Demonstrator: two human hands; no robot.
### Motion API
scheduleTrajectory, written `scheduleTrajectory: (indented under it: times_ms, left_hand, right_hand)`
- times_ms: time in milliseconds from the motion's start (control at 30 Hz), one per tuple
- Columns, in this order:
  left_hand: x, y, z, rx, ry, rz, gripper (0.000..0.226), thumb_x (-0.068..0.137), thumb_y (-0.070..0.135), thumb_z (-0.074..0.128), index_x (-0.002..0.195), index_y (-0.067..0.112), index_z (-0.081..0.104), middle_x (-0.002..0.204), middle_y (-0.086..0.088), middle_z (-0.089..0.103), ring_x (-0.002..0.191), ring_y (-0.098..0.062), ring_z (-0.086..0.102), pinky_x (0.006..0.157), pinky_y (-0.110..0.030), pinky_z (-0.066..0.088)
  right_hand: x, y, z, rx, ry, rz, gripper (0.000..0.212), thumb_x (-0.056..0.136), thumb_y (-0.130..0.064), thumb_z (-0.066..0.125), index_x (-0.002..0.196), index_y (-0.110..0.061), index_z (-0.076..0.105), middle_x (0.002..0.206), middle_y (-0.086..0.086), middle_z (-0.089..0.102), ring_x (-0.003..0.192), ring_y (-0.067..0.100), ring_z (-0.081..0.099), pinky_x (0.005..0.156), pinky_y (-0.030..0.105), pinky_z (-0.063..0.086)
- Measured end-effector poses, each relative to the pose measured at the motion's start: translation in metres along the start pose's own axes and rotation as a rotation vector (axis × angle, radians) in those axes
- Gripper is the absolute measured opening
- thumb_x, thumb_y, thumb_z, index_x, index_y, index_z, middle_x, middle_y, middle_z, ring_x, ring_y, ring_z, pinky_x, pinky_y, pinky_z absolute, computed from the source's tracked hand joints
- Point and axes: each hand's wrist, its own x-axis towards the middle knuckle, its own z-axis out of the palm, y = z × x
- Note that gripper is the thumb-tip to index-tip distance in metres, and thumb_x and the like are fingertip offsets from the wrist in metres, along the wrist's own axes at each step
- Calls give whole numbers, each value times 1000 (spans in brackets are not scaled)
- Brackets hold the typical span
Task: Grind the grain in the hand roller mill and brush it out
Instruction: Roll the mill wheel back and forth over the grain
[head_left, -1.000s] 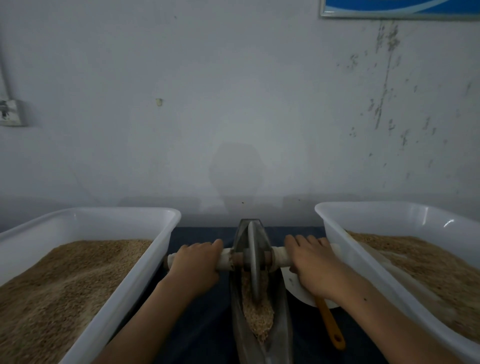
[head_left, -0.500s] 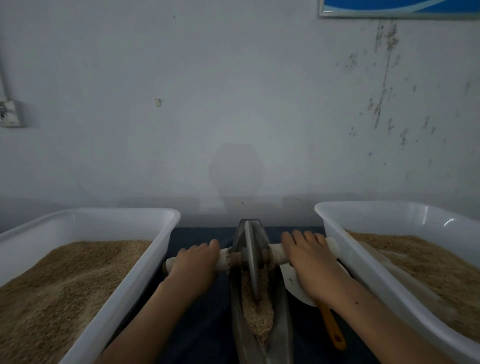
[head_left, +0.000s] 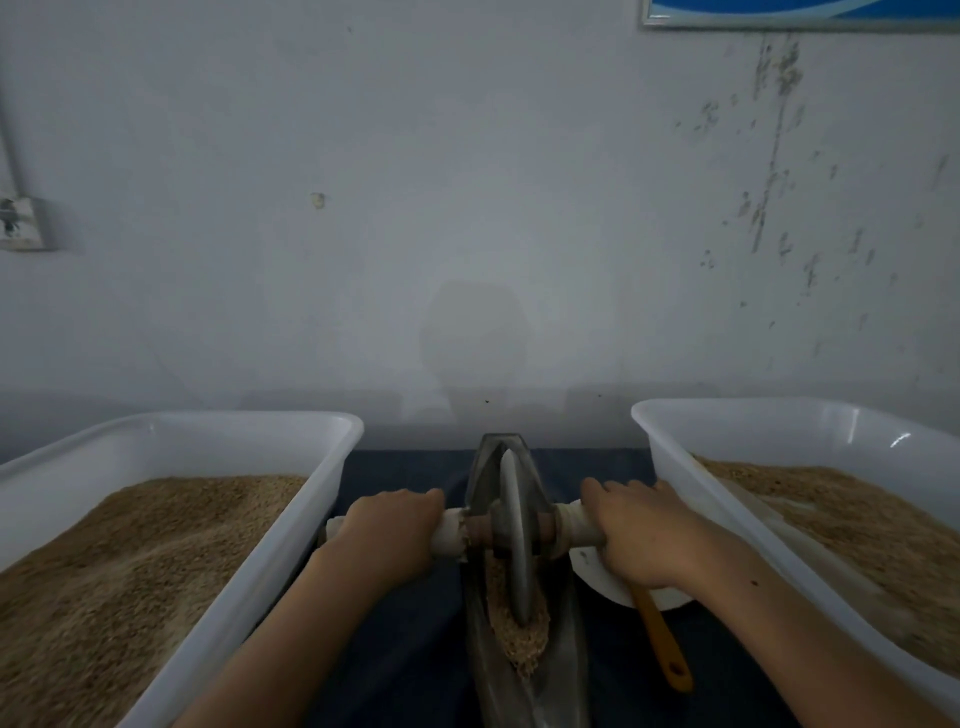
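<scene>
Both hands, left hand (head_left: 387, 525) and right hand (head_left: 636, 535), grip the axle (head_left: 576, 525) crosswise; the trough (head_left: 563, 639) (grain (head_left: 514, 631) inside) runs near-to-far.

Dark blue table (head_left: 395, 654) — two white tubs (head_left: 291, 540) (head_left: 675, 467), mill trough (head_left: 566, 639), white dish (head_left: 597, 582).

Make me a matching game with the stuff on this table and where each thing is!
Things:
1. left bin
2. grinding wheel
3. orange handle
4. left hand

Places:
A. in the middle trough, standing in grain
B. lying by the right forearm
C. at the table's left side, full of grain
D. wrapped around the left end of the axle

Pairs: 1-C, 2-A, 3-B, 4-D
</scene>
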Motion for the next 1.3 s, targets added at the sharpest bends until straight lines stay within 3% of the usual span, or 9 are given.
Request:
scheduleTrajectory:
  times_ms: [133,300,500,600,733,900,1000,1133,1300]
  left_hand:
    - [2,0,1,-6,-3,-12,39,88,23,61,122,19,42,118,-2,57,105,-19,57,87,-31,44]
    - [7,1,8,-15,81,-37,29,92,21,54,116,17,39,115,-3,58,104,-21,57,78,-30,38]
    - [10,2,16,-1,222,-68,30,91,24,55,115,18,38,118,0,55,108,-20,54,89,-32,37]
    - [9,2,13,18,235,-47,28,90,24,55,112,19,39,115,0,57,105,-20,55,86,-32,38]
    - [6,1,6,21,146,-23,28,89,26,56,113,19,43,110,-1,60,100,-20,58,82,-31,41]
    - [2,0,0,28,37,5,30,87,30,59,113,19,49,110,-2,60,100,-19,58,83,-31,43]
    - [4,0,3,17,60,-4,26,89,25,56,112,19,47,110,-2,60,99,-20,58,79,-31,42]
    - [8,-2,9,-11,95,-32,25,91,22,54,113,18,42,112,-4,59,101,-23,58,74,-31,39]
    - [9,-4,16,-25,144,-37,26,91,24,54,112,18,39,111,-4,59,98,-23,59,75,-32,41]
  right_hand:
    - [1,-1,1,-15,-4,4,33,92,-5,40,123,-14,38,122,8,50,113,25,46,94,35,32]
    - [10,-2,17,-42,218,15,38,89,-4,46,124,-16,38,122,4,47,113,24,44,92,33,31]
    - [17,-1,29,-54,369,10,44,84,0,46,123,-19,38,120,1,45,109,22,41,90,32,27]
    - [15,1,26,-24,317,4,41,86,-5,45,123,-19,37,119,0,46,109,21,42,89,32,28]
    - [7,3,11,55,113,-6,29,86,-9,46,113,-18,40,112,3,50,108,24,47,88,35,31]
    - [3,4,-2,89,-44,-45,18,88,-13,47,94,-21,32,95,-1,48,91,19,49,79,31,27]
    - [3,3,3,63,46,-28,20,89,-8,47,102,-20,37,107,3,53,97,21,49,80,33,29]
    - [12,-2,20,-61,265,4,37,91,-10,52,124,-17,38,121,4,48,113,24,45,91,34,31]
    - [18,-3,28,-84,369,16,38,91,-10,52,125,-18,38,123,2,47,113,22,43,91,33,30]
